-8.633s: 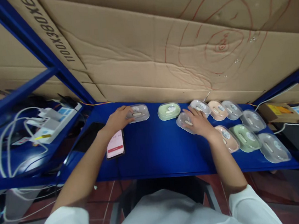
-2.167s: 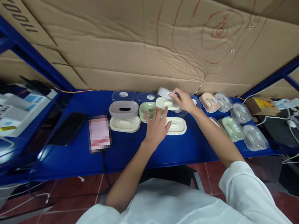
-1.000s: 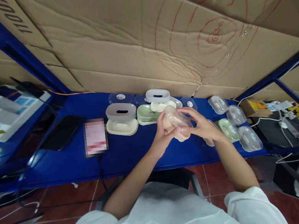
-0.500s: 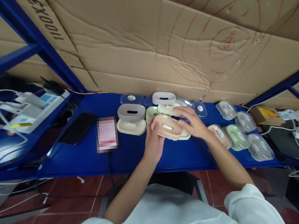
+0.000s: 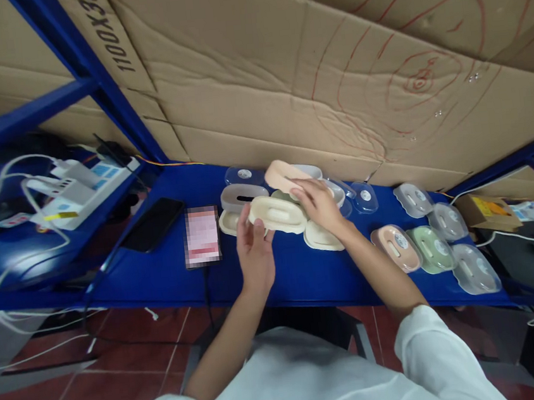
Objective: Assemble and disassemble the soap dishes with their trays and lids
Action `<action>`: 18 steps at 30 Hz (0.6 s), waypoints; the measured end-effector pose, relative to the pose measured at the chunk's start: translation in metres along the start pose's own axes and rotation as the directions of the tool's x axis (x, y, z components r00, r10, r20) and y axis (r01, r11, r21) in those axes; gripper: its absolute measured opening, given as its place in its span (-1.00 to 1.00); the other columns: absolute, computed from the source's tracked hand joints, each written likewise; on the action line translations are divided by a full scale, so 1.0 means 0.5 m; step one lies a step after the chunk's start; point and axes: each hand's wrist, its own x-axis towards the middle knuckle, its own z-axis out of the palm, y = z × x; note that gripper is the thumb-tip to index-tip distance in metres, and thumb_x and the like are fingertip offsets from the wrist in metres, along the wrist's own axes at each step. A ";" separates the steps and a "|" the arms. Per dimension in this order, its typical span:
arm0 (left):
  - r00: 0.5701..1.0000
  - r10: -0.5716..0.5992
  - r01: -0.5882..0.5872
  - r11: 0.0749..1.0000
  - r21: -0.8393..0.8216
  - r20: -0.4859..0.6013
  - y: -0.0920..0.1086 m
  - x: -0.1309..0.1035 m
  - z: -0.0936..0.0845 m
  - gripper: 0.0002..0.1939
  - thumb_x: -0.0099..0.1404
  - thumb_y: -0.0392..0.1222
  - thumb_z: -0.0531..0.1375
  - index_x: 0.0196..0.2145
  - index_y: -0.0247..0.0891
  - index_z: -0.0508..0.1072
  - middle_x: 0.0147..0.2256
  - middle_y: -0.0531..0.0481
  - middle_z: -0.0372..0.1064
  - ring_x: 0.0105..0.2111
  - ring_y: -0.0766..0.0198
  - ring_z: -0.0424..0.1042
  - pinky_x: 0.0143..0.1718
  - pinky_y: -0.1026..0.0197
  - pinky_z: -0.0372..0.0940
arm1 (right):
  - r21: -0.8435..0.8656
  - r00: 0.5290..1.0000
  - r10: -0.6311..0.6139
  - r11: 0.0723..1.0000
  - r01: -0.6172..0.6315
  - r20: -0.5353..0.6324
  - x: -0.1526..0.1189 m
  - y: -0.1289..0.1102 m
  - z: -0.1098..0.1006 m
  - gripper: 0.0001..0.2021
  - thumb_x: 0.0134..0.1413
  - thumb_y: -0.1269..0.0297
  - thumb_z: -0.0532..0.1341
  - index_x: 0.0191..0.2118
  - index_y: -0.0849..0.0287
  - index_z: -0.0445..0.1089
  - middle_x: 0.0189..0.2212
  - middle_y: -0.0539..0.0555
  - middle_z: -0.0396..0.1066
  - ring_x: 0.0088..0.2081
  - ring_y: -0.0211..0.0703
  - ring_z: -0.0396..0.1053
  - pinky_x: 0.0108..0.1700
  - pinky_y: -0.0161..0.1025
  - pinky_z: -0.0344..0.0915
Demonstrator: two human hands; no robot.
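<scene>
My left hand (image 5: 256,252) holds a cream oval tray (image 5: 278,215) by its left end, thumb on top. My right hand (image 5: 318,204) grips a peach oval piece (image 5: 283,176), raised above the parts at the back of the blue table. Under and around the hands lie a grey oval box (image 5: 242,196) with a dark slot, a cream piece (image 5: 321,237) and a green piece mostly hidden by the held tray. Clear lids (image 5: 366,197) lie behind them near the cardboard.
Several lidded boxes, peach (image 5: 396,248), green (image 5: 430,249) and grey (image 5: 475,268), sit at the right. A black phone (image 5: 154,224) and a pink card (image 5: 202,237) lie left. Cardboard (image 5: 244,69) stands behind the blue table (image 5: 304,279).
The peach piece has gone from between my hands to my right hand, up and back. My left hand now holds a cream tray. The view has shifted slightly.
</scene>
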 end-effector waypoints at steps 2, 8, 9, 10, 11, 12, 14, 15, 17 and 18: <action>0.996 0.057 -0.056 0.998 0.028 -0.065 0.016 0.012 -0.026 -0.43 0.35 0.07 0.43 0.26 0.08 0.44 0.33 -0.08 0.37 0.34 0.05 0.37 0.27 0.02 0.40 | -0.115 0.991 -0.064 0.990 0.078 0.119 0.054 -0.001 0.042 -0.59 0.57 0.10 0.03 0.17 0.16 0.53 0.16 0.19 0.57 0.20 0.09 0.44 0.28 0.06 0.24; 0.970 0.167 -0.156 0.985 0.075 -0.175 0.054 0.024 -0.096 -0.48 0.35 0.01 0.44 0.21 0.07 0.44 0.32 -0.10 0.37 0.33 0.05 0.37 0.28 -0.06 0.39 | -0.312 0.968 -0.018 0.945 0.098 0.250 0.130 -0.034 0.126 -0.64 0.54 0.29 0.07 0.23 0.27 0.49 0.23 0.27 0.51 0.26 0.18 0.37 0.30 0.11 0.15; 0.969 0.169 -0.157 0.985 0.078 -0.179 0.057 0.027 -0.101 -0.48 0.35 0.01 0.44 0.21 0.07 0.44 0.32 -0.10 0.37 0.33 0.05 0.38 0.28 -0.07 0.39 | -0.286 0.974 -0.047 0.952 0.110 0.220 0.123 -0.045 0.125 -0.63 0.55 0.28 0.07 0.25 0.25 0.48 0.26 0.25 0.48 0.29 0.15 0.35 0.32 0.09 0.14; 0.969 0.168 -0.157 0.985 0.075 -0.182 0.060 0.031 -0.104 -0.48 0.35 0.00 0.44 0.21 0.07 0.44 0.32 -0.10 0.37 0.32 0.05 0.39 0.28 -0.07 0.39 | -0.235 0.973 -0.098 0.961 0.147 0.208 0.111 -0.056 0.121 -0.63 0.56 0.24 0.07 0.27 0.22 0.47 0.28 0.22 0.46 0.31 0.11 0.33 0.34 0.06 0.14; 0.969 0.166 -0.156 0.985 0.067 -0.182 0.061 0.036 -0.105 -0.48 0.35 0.00 0.43 0.21 0.07 0.44 0.32 -0.09 0.37 0.32 0.05 0.40 0.29 -0.07 0.38 | -0.165 0.961 -0.165 0.965 0.203 0.221 0.095 -0.067 0.115 -0.62 0.56 0.18 0.09 0.28 0.17 0.46 0.29 0.18 0.46 0.33 0.06 0.33 0.35 0.02 0.16; 0.971 0.160 -0.153 0.987 0.055 -0.177 0.062 0.041 -0.104 -0.49 0.36 0.00 0.43 0.21 0.07 0.44 0.32 -0.09 0.37 0.31 0.06 0.41 0.30 -0.07 0.37 | -0.091 0.937 -0.236 0.960 0.266 0.257 0.077 -0.076 0.108 -0.61 0.55 0.12 0.11 0.28 0.13 0.47 0.29 0.15 0.46 0.33 0.02 0.33 0.35 -0.02 0.18; 0.979 0.138 -0.135 0.990 0.031 -0.150 0.061 0.052 -0.097 -0.50 0.37 0.00 0.41 0.21 0.06 0.44 0.30 -0.09 0.40 0.30 0.08 0.42 0.33 -0.07 0.34 | 0.004 0.882 -0.335 0.936 0.353 0.332 0.045 -0.087 0.096 -0.63 0.52 0.05 0.17 0.25 0.05 0.50 0.28 0.11 0.47 0.31 -0.03 0.36 0.32 -0.06 0.22; 0.984 0.122 -0.120 0.992 0.027 -0.130 0.060 0.055 -0.093 -0.50 0.38 0.00 0.40 0.22 0.06 0.44 0.30 -0.10 0.40 0.30 0.09 0.41 0.35 -0.06 0.32 | 0.005 0.872 -0.343 0.931 0.364 0.350 0.033 -0.089 0.092 -0.65 0.51 0.07 0.18 0.22 0.04 0.53 0.27 0.11 0.49 0.29 -0.02 0.38 0.29 -0.05 0.24; 0.992 0.092 -0.089 0.995 0.042 -0.088 0.057 0.055 -0.083 -0.45 0.38 0.00 0.40 0.27 0.06 0.41 0.31 -0.11 0.37 0.35 0.08 0.36 0.39 -0.06 0.27 | -0.067 0.893 -0.294 0.940 0.335 0.342 0.023 -0.083 0.090 -0.68 0.53 0.13 0.15 0.18 0.03 0.57 0.22 0.12 0.53 0.22 0.00 0.43 0.22 -0.03 0.27; 0.994 0.084 -0.079 0.995 0.063 -0.076 0.057 0.052 -0.080 -0.40 0.37 -0.01 0.42 0.30 0.07 0.38 0.35 -0.11 0.33 0.38 0.07 0.32 0.41 -0.06 0.24 | -0.116 0.906 -0.259 0.943 0.312 0.336 0.026 -0.078 0.092 -0.68 0.55 0.16 0.13 0.17 0.04 0.57 0.19 0.13 0.55 0.19 0.02 0.44 0.18 -0.02 0.28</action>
